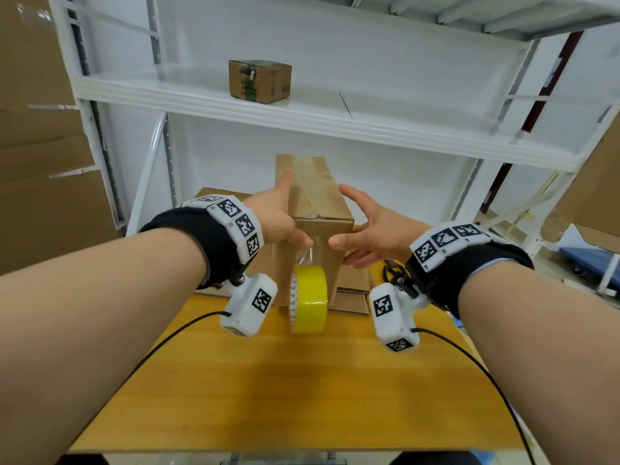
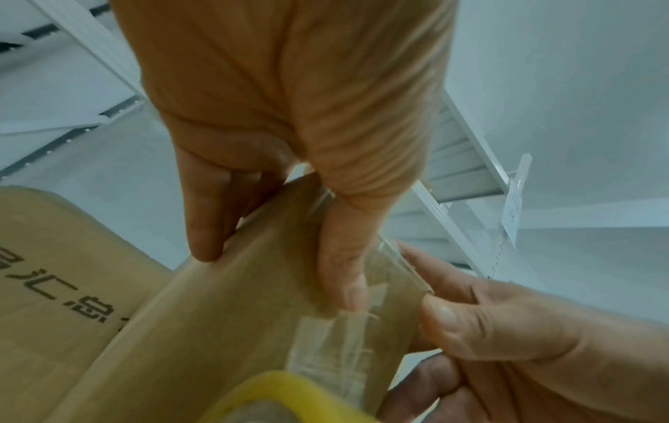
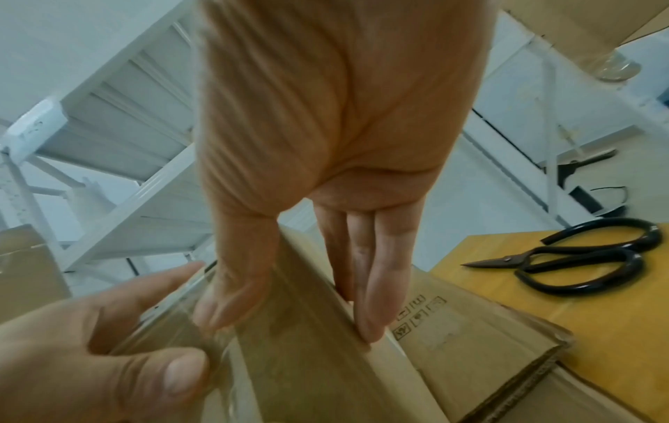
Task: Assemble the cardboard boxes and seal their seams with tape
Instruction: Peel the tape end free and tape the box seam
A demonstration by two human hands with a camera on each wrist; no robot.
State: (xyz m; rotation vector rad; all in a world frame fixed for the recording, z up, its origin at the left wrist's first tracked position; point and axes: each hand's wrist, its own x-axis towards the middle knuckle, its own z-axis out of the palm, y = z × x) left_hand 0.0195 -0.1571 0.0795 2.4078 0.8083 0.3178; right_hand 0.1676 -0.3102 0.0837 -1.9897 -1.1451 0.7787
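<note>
A small brown cardboard box (image 1: 315, 196) stands tilted over a stack of flat cardboard on the table. My left hand (image 1: 285, 213) grips its left corner, fingers along the left side and thumb (image 2: 344, 274) pressed on the near face. My right hand (image 1: 365, 223) touches the right side with straight fingers (image 3: 372, 286), its thumb on the near face. A clear tape strip (image 1: 307, 256) runs down from the near face. On it hangs a yellow tape roll (image 1: 308, 298), also in the left wrist view (image 2: 289, 395). Clear tape shows along the box top.
The flat cardboard stack (image 1: 352, 286) lies at the back of the wooden table (image 1: 302, 380), with black scissors (image 3: 579, 263) to its right. White shelving (image 1: 335, 119) behind holds a small sealed box (image 1: 260, 81). Large cartons (image 1: 40, 162) stand at the left.
</note>
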